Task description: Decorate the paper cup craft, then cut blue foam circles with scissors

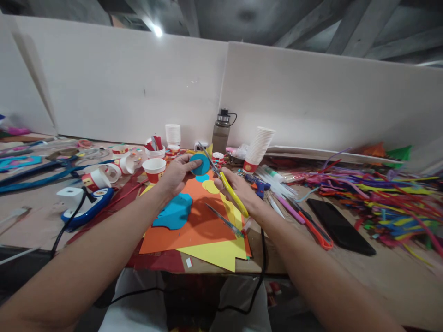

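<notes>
My left hand (178, 174) pinches a round blue paper disc (200, 164) between thumb and fingers, above the work area. Yellow-handled scissors (232, 191) are in my right hand (237, 186), with their blades pointing up and left beside the disc's right edge. Beneath both hands lies orange paper (204, 214). On it rest a cut blue sheet (176, 212), a smaller blue circle (202, 178), yellow circles (211, 186) and a compass-like metal tool (223, 218). Yellow paper (216, 255) sticks out at the front.
Paper cups (154, 168) stand behind my left hand. A bottle (220, 133) and a tall cup stack (259, 148) stand at the back. Rightward are a glue gun (260, 186), a red cutter (316, 232), a black phone (341, 226) and colourful pipe cleaners (387, 198). A power strip (90, 207) lies left.
</notes>
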Demonstrator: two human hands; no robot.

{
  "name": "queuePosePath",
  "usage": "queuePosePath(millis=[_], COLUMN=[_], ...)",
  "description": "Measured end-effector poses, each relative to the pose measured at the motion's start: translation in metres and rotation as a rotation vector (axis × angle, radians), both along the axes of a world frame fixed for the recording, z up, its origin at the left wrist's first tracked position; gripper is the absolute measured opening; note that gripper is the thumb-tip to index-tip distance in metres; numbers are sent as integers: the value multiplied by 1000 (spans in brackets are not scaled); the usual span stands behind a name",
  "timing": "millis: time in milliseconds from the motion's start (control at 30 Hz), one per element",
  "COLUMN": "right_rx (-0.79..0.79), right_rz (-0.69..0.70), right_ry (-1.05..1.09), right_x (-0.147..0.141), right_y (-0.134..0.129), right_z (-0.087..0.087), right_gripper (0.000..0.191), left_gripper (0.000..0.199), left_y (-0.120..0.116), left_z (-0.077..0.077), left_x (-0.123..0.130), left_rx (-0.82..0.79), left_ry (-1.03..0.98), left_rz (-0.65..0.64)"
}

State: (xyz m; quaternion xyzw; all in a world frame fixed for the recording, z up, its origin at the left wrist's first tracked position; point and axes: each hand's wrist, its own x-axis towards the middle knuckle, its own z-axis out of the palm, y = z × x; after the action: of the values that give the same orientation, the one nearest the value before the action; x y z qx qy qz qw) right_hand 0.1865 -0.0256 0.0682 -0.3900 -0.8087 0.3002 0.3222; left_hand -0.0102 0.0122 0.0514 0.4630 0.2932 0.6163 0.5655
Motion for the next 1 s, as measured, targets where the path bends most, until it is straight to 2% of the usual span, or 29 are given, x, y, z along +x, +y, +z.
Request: queuePosePath(millis=[400,1000], right_rx=[-5,139], right_rz=[-11,-9], right_ry=[-22,-107], right_x=[2,9], right_y=[2,4], right_z=[0,3], right_gripper=[37,42], left_gripper=[29,28], left_y=[-5,-1], left_z=[8,11], left_x=[-1,-14], left_rx=[-18,27], left_ry=[23,206], left_rz=[25,-37])
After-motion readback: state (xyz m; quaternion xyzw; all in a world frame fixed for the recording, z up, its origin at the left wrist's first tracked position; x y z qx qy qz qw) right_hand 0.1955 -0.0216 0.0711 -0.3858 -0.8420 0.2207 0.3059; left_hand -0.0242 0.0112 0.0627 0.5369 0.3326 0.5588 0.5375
